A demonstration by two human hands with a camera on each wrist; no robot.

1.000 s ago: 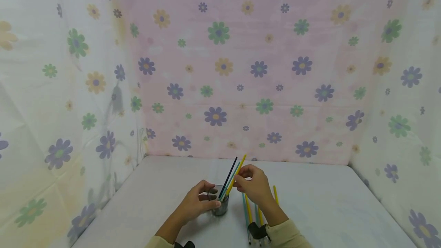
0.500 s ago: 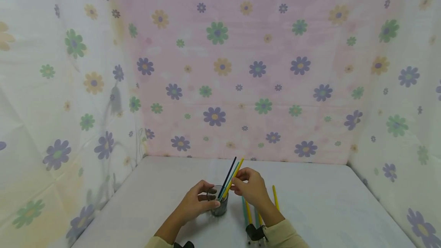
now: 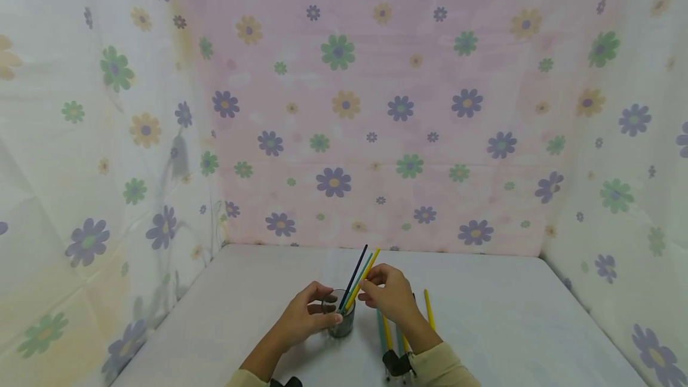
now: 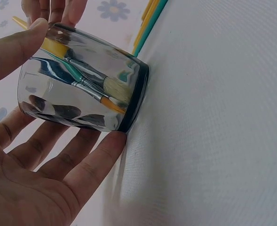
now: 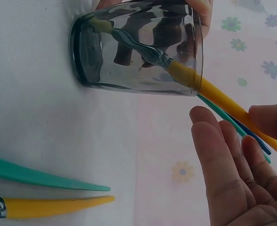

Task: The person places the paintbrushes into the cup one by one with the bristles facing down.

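Note:
My left hand (image 3: 301, 320) grips a smoky clear glass (image 4: 86, 82), thumb near the rim and fingers beneath its far side. The glass stands slightly tilted or upright on the table; I cannot tell which. Inside lean a yellow paintbrush (image 5: 225, 101), a teal paintbrush (image 3: 367, 268) and a navy paintbrush (image 3: 357, 269), bristles down. My right hand (image 3: 395, 297) is just right of the glass, pinching the yellow brush's handle, with the thumb (image 5: 272, 120) against it and the other fingers loosely extended. Its brush end sits within the glass.
More brushes lie on the white table (image 3: 510, 327) under and beside the right forearm, among them a teal one (image 5: 49, 179) and a yellow one (image 5: 58, 206). A yellow handle (image 3: 429, 309) sticks out right of the wrist. Flowered cloth (image 3: 376, 76) encloses the back and sides.
My right hand and the yellow brush have come down and a little left, so the brush sits lower in the glass. The left hand keeps its hold on the glass.

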